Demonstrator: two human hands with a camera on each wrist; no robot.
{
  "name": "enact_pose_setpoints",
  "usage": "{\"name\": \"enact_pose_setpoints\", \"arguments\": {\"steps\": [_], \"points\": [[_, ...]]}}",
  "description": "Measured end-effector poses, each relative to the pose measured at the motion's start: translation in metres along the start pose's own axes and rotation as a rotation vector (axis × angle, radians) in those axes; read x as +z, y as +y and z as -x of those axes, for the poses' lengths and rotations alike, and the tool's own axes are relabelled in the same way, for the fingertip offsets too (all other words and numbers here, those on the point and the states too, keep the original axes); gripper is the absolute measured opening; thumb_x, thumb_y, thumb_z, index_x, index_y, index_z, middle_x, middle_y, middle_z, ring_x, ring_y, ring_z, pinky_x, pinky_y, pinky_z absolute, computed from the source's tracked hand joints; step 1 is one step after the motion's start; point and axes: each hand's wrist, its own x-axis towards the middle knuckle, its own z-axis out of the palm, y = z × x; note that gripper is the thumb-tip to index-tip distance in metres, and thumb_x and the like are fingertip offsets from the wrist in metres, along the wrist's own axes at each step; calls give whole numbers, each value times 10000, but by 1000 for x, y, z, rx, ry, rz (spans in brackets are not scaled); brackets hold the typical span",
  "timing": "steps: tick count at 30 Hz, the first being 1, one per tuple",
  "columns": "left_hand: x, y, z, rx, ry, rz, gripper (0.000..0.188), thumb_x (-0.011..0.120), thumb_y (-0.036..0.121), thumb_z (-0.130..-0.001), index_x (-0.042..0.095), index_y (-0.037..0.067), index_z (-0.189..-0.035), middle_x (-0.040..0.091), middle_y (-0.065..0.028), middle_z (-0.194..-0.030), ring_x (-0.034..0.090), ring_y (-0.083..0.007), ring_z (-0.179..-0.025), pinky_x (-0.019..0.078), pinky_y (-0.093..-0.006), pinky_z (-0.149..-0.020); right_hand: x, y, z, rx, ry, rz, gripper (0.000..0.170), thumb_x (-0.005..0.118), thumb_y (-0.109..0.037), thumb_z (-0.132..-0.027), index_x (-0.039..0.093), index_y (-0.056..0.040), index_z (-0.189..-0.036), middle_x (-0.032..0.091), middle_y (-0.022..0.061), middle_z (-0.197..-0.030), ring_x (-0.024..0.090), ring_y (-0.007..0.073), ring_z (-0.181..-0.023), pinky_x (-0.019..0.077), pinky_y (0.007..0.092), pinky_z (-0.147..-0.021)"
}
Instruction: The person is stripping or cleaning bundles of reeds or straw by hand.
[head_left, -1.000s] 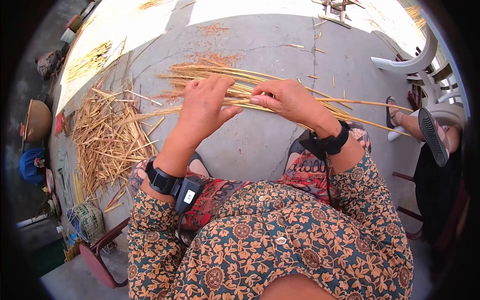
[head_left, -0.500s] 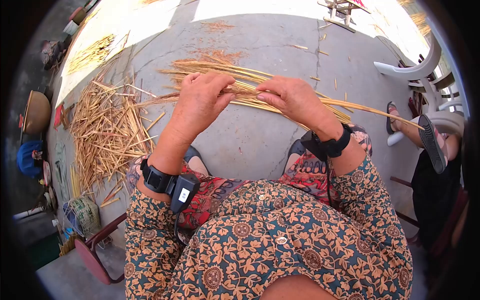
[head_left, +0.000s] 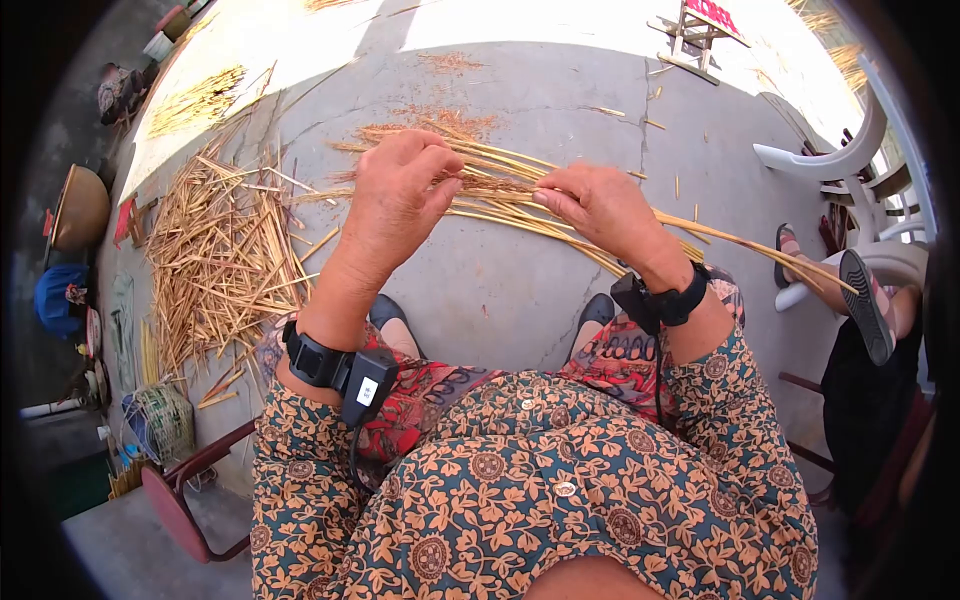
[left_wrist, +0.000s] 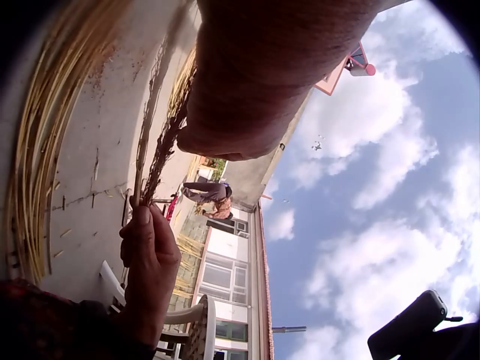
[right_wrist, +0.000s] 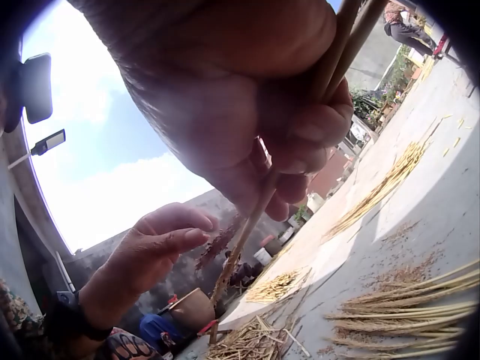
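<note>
My right hand (head_left: 605, 205) pinches a couple of long sorghum stalks (head_left: 755, 243) between thumb and fingers, their bare ends running out to the right. Their reddish seed heads (head_left: 500, 184) stretch leftward towards my left hand (head_left: 392, 195). In the right wrist view the left thumb and fingers (right_wrist: 187, 238) come together at the brushy seed head (right_wrist: 219, 247), pinching strands of it. The left wrist view shows the right thumb (left_wrist: 142, 225) pressed on the stalks just below the heads. Below both hands, a row of straw-coloured stalks (head_left: 540, 226) lies on the concrete floor.
A heap of short cut stalks (head_left: 215, 270) lies at the left. Reddish chaff (head_left: 450, 122) is scattered beyond the row. White plastic chairs (head_left: 815, 160) and another person's shoe (head_left: 867, 305) are at the right. A maroon stool (head_left: 175, 510) stands at lower left.
The right hand has shifted slightly right with its stalks, and the left hand slightly left and up. More of the seed heads shows between them.
</note>
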Motion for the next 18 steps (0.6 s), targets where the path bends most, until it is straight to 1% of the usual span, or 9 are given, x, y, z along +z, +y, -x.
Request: {"name": "enact_pose_setpoints", "arguments": {"steps": [3,5,8,12,15,17,18], "points": [[1,5,3,20,-40,-50,216,708,63,-734,610,69,-926,601,-73,-989,581,-271,-955,452,-394,-817,1,0,2,50,-22,-31,232,599,-276,-894,683,-68,-955,653,132,-816,618,313,-732,484,368,-633],[4,4,2,41,-66,-54,236,715,68,-721,602,69,-929,597,-73,-995,572,-277,-978,436,-397,-838,-1,-1,2,42,-48,-17,236,597,-270,-896,680,-58,-959,652,138,-816,617,316,-727,482,365,-630],[8,5,2,93,-28,-118,227,721,84,-712,597,79,-903,597,-66,-971,570,-272,-965,425,-388,-835,-2,-1,0,33,-67,-38,243,594,-263,-900,677,-43,-964,653,149,-821,616,314,-715,481,358,-631],[8,3,3,118,-70,-210,204,720,105,-719,588,94,-873,598,-41,-929,578,-247,-910,429,-367,-798,-6,-4,1,86,-105,-122,256,595,-262,-906,675,-30,-979,657,164,-828,618,295,-701,482,344,-633],[12,2,2,155,-52,-238,178,710,108,-727,586,98,-854,596,-26,-889,580,-235,-883,429,-362,-781,-5,-2,3,114,-111,-178,280,563,-347,-903,675,-91,-929,638,166,-779,606,364,-730,480,422,-639],[13,2,2,202,-37,-238,155,698,94,-735,583,96,-839,595,-22,-872,581,-231,-873,428,-359,-779,-3,0,4,103,-102,-176,287,562,-356,-905,676,-94,-935,642,161,-786,608,363,-737,482,422,-644],[13,3,2,197,-36,-236,136,685,84,-740,584,96,-831,595,-25,-856,582,-234,-862,429,-360,-779,-3,1,5,97,-97,-174,291,561,-361,-906,676,-96,-938,644,158,-789,609,362,-741,484,422,-647]]}}
